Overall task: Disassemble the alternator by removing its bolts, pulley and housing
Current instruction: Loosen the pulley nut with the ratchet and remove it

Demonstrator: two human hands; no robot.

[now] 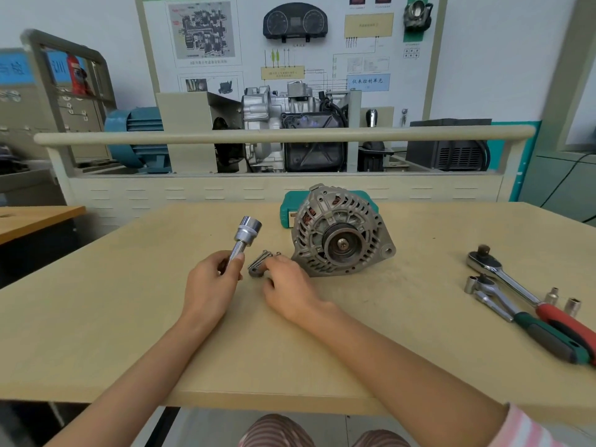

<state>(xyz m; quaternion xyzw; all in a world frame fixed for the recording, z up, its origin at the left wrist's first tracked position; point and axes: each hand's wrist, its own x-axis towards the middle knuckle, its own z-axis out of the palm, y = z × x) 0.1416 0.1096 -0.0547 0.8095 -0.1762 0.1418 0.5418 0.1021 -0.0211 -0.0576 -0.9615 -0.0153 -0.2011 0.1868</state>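
Observation:
The grey alternator [340, 230] stands on the wooden table [129, 317], its black pulley [343, 245] and centre nut facing me. My left hand [211, 282] grips the shaft of a chrome extension bar with a large socket [246, 232] on top, pointing up and away. My right hand [287, 287] rests on the table just left of the alternator, its fingertips on a small pile of removed bolts [259, 264]. I cannot see whether the fingers pinch a bolt.
Two ratchet wrenches lie at the right, one with a red handle [522, 291], one with a green handle [529, 321], with small sockets [572, 306] beside them. A green tool case [290, 204] sits behind the alternator. A training rig stands beyond the table.

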